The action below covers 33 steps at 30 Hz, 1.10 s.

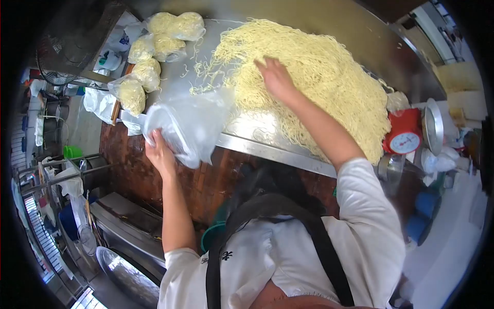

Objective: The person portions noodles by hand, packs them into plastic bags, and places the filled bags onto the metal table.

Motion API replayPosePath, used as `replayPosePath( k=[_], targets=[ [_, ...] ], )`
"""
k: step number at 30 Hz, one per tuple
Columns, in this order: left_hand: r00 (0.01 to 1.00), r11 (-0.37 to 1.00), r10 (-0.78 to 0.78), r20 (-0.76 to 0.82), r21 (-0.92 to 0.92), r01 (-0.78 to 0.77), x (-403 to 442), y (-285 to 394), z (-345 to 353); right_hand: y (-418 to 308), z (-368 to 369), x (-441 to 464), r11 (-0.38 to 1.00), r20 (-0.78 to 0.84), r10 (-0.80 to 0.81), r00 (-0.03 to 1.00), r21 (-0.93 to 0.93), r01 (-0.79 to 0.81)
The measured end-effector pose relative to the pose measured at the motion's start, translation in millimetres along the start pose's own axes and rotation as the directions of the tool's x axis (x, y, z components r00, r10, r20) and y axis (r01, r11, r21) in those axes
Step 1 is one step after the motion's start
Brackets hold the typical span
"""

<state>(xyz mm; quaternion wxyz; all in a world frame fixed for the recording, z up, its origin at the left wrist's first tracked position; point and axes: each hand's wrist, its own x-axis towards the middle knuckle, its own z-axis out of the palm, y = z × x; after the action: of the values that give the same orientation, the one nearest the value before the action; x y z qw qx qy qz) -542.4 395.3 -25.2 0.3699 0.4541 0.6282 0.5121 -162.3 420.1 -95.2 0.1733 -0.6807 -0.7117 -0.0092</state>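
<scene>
My left hand (160,152) grips a clear plastic bag (186,127) by its near side, and the bag spreads out toward the edge of the metal worktable (252,123). Inside the bag I cannot make out any noodles. A big heap of pale yellow noodles (329,77) covers much of the table. Over the left part of this heap is my right hand (277,78), its fingers stretched out and apart, holding nothing that I can see. Whether its fingertips touch the noodles is hard to tell.
Several filled bags of noodles (145,73) lie along the table's left end. A red dial scale (404,131) with a metal pan (433,126) stands at the right. Loose strands (203,72) trail left of the heap. A green bucket (212,236) stands on the floor below.
</scene>
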Motion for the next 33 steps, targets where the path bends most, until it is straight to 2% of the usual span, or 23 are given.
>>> replayPosePath(
  k=[1,4,5,6,8,10,11,13,15,17,18,20,21,23,24,26,28,29,30,31,32,33],
  targets=[
    [0.999,0.999,-0.043,-0.005,-0.035,0.042,-10,4,-2,14,13,29,0.995,0.039,0.062,0.997,-0.081,-0.059],
    [0.989,0.989,-0.130,0.064,0.082,0.125,-34,1,-14,60,45,118,0.945,0.206,0.258,0.944,-0.259,-0.202],
    [0.987,0.981,-0.137,0.086,0.148,0.123,-38,-3,-22,81,61,143,0.932,0.202,0.298,0.933,-0.272,-0.239],
    [0.996,0.989,-0.058,0.071,0.139,0.048,-40,-25,-30,104,80,163,0.917,0.198,0.343,0.918,-0.284,-0.281],
    [0.979,0.977,-0.200,0.028,0.080,0.197,-49,-27,-40,117,106,191,0.902,0.254,0.400,0.881,-0.281,-0.328],
    [0.965,0.953,-0.262,-0.023,0.150,0.262,-50,-16,-38,121,110,213,0.898,0.354,0.429,0.831,-0.263,-0.352],
    [0.958,0.954,-0.285,-0.042,0.089,0.287,-43,-18,-34,114,112,217,0.899,0.323,0.411,0.853,-0.300,-0.319],
    [0.935,0.938,-0.346,-0.074,-0.034,0.344,-38,-25,-30,121,124,222,0.965,0.414,0.250,0.875,-0.184,-0.188],
    [0.944,0.944,-0.329,-0.024,0.028,0.329,-26,-37,-30,125,143,212,0.993,0.444,0.090,0.891,-0.115,-0.043],
    [0.957,0.957,-0.289,0.036,0.045,0.288,-5,-41,-18,109,138,177,0.998,0.406,-0.059,0.912,0.046,0.044],
    [0.948,0.951,-0.304,0.091,-0.018,0.307,5,-45,-13,105,134,165,0.990,0.403,-0.045,0.914,0.138,-0.012],
    [0.956,0.977,-0.209,0.204,0.014,0.211,36,-66,-16,94,122,149,0.942,0.392,-0.022,0.920,0.317,-0.113],
    [0.944,0.964,-0.225,0.243,-0.087,0.252,44,-71,-12,89,111,145,0.847,0.415,0.097,0.904,0.443,-0.294],
    [0.909,0.898,-0.243,0.338,-0.276,0.342,60,-21,24,68,49,142,0.512,0.500,0.312,0.808,0.628,-0.586],
    [0.888,0.846,-0.244,0.389,-0.362,0.391,68,6,42,52,9,142,0.408,0.395,0.378,0.837,0.741,-0.534],
    [0.831,0.697,-0.321,0.454,-0.481,0.532,87,36,59,18,-60,140,0.214,0.187,0.529,0.827,0.914,-0.344],
    [0.744,0.494,-0.429,0.512,-0.556,0.668,124,57,80,38,-87,152,0.255,-0.119,0.465,0.877,0.967,-0.004],
    [0.754,0.576,-0.383,0.534,-0.500,0.647,155,36,88,50,-108,158,0.248,-0.249,0.407,0.879,0.956,0.156],
    [0.803,0.740,-0.278,0.527,-0.416,0.529,197,5,101,34,-156,168,0.204,-0.287,0.472,0.833,0.955,0.214],
    [0.872,0.922,-0.101,0.479,-0.284,0.263,236,-20,118,18,-204,178,0.168,-0.323,0.534,0.782,0.946,0.276],
    [0.910,0.989,0.112,0.399,-0.138,-0.061,263,-32,137,-15,-252,190,0.134,-0.290,0.716,0.635,0.950,0.282],
    [0.907,0.959,0.282,0.313,-0.098,-0.265,269,-11,159,-9,-290,200,0.290,-0.447,0.576,0.685,0.895,0.340]
  ],
)
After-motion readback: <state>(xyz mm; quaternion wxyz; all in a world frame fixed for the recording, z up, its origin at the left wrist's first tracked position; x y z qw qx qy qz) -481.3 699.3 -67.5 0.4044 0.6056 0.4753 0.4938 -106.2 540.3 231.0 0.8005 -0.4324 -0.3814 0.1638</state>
